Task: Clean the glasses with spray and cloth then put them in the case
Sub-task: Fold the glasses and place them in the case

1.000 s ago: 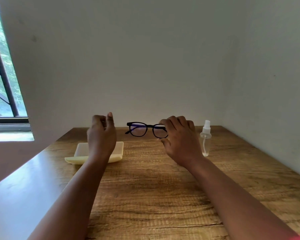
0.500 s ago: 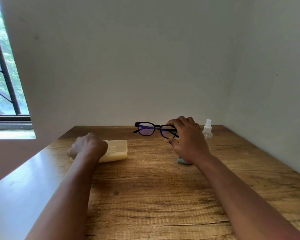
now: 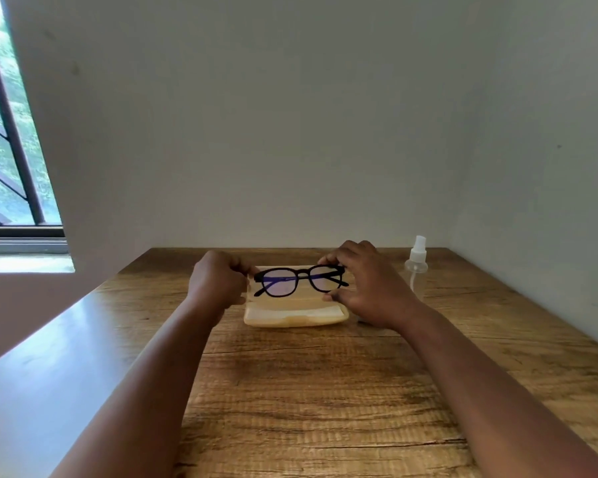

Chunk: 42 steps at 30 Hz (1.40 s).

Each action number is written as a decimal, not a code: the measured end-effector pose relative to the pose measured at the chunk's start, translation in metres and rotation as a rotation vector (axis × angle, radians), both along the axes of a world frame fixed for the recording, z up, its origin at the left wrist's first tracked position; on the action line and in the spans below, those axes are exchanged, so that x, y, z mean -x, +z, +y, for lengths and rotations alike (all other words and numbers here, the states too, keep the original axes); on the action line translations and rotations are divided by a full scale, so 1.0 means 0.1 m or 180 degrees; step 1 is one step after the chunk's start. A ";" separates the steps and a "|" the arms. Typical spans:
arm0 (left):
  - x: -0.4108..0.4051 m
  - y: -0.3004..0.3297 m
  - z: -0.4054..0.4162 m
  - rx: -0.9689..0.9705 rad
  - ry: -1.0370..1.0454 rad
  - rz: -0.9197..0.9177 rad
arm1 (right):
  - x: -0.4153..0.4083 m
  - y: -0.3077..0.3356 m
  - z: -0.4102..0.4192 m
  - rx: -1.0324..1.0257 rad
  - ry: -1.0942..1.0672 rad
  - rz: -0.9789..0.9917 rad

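Observation:
Black-framed glasses (image 3: pixel 279 282), temples folded, hover just above an open cream-coloured case (image 3: pixel 290 319) at the middle of the wooden table (image 3: pixel 311 391). My right hand (image 3: pixel 370 288) pinches the right end of the frame, thumb below and fingers on top. At the frame's left end, my left hand (image 3: pixel 218 281) has its curled fingers on the frame. A clear spray bottle (image 3: pixel 416 267) with a white nozzle stands upright to the right of my right hand. The cloth is not visible.
The table stands in a corner, with a wall behind and another along its right side. A barred window (image 3: pixel 11 167) is at the far left. The table's left edge is glossy and reflects light.
The case has moved from the left to the table's middle and lies open. My left hand has come onto the glasses' left end. The glasses now hang lower, over the case.

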State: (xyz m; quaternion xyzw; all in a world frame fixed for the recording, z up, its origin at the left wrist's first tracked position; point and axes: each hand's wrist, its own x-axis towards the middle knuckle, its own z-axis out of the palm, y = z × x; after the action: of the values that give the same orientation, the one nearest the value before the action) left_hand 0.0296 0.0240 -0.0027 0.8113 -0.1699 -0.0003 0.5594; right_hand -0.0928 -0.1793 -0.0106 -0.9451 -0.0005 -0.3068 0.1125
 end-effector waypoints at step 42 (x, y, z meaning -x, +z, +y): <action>0.00 -0.07 -0.07 0.0248 0.0211 -0.0154 | 0.08 0.05 -0.04 -0.1886 0.0092 0.0548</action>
State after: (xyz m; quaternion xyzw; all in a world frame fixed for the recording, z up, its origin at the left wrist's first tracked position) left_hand 0.0297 0.0173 -0.0093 0.7939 -0.1563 0.0445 0.5860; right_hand -0.1011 -0.1836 -0.0057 -0.8936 0.0851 -0.2108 0.3871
